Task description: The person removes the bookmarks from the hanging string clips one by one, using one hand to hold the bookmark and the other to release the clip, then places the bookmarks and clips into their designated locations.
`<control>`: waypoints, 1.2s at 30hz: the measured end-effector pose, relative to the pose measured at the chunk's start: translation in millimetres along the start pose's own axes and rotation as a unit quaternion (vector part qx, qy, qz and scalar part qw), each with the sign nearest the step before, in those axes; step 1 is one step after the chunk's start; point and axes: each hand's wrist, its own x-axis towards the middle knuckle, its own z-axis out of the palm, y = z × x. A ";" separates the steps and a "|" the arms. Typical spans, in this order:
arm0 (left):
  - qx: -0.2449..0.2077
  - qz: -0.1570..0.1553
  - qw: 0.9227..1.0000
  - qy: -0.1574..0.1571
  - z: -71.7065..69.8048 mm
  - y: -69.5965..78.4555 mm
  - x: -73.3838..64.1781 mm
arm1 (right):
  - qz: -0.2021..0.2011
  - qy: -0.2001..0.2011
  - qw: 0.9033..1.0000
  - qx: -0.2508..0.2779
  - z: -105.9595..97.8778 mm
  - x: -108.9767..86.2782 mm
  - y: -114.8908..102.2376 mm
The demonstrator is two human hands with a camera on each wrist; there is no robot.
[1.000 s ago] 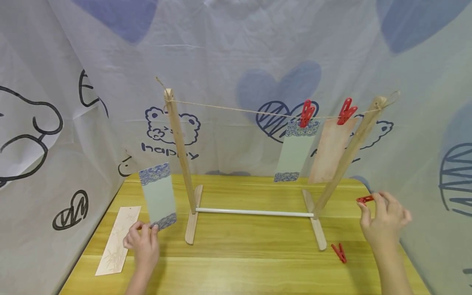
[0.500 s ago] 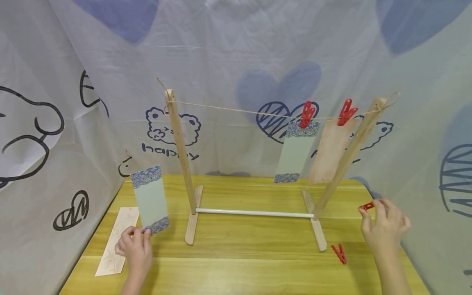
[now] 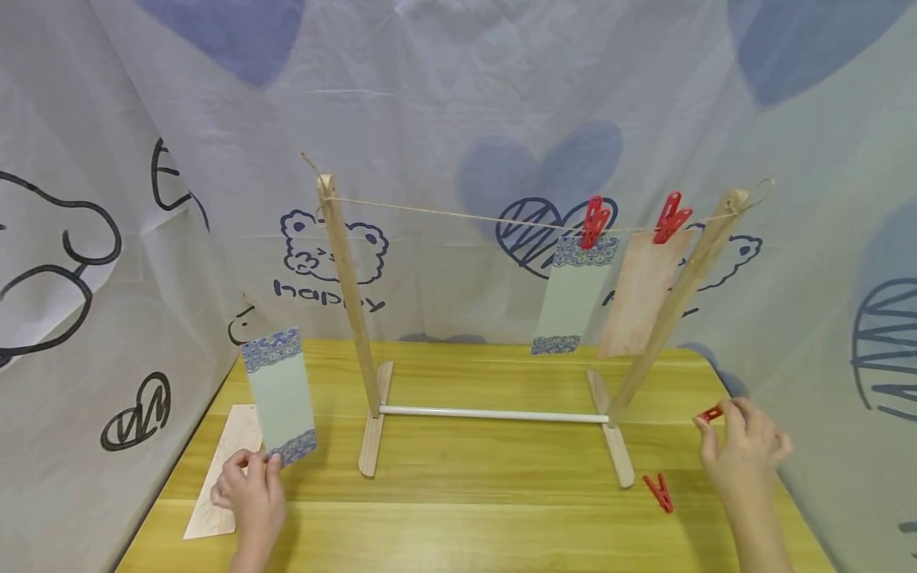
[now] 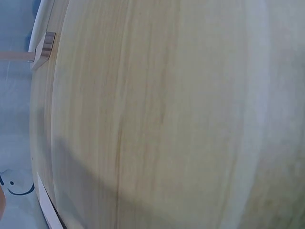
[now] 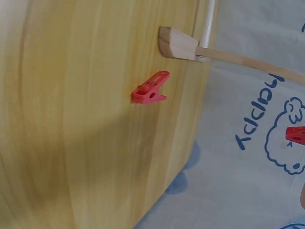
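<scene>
We find a blue-bordered card (image 3: 281, 398) at eight o'clock in the head view, its lower edge pinched by the left hand (image 3: 251, 493). At four o'clock the right hand (image 3: 745, 446) pinches a red clip (image 3: 711, 414), apparently between thumb and forefinger. Near it, a loose clip (image 3: 658, 493) lies on the table (image 3: 487, 461); a beige card (image 3: 239, 430) lies partly behind the left hand. Toward three, a patterned card (image 3: 573, 302) and a pinkish card (image 3: 637, 302) hang from the string (image 3: 444, 212).

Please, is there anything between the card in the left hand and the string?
Yes: in the head view, the left post stands between the card in the left hand and the bare stretch of string. Passing in front looks possible.
</scene>
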 end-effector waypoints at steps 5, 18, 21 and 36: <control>0.003 -0.007 1.000 0.008 -3.3 -3.0 -0.7 | 0.014 -0.020 1.000 -0.008 2.1 -7.6 4.5; 0.015 -0.031 0.999 -0.003 -13.4 -10.0 -6.2 | 0.023 -0.023 0.999 -0.009 7.1 -23.6 14.0; 0.017 -0.036 0.999 -0.011 -15.2 -11.1 -8.3 | 0.027 -0.031 0.999 -0.010 6.6 -26.7 14.9; 0.016 -0.046 0.999 -0.007 -22.3 -17.1 -17.5 | 0.064 -0.097 0.993 -0.031 7.6 -41.7 19.5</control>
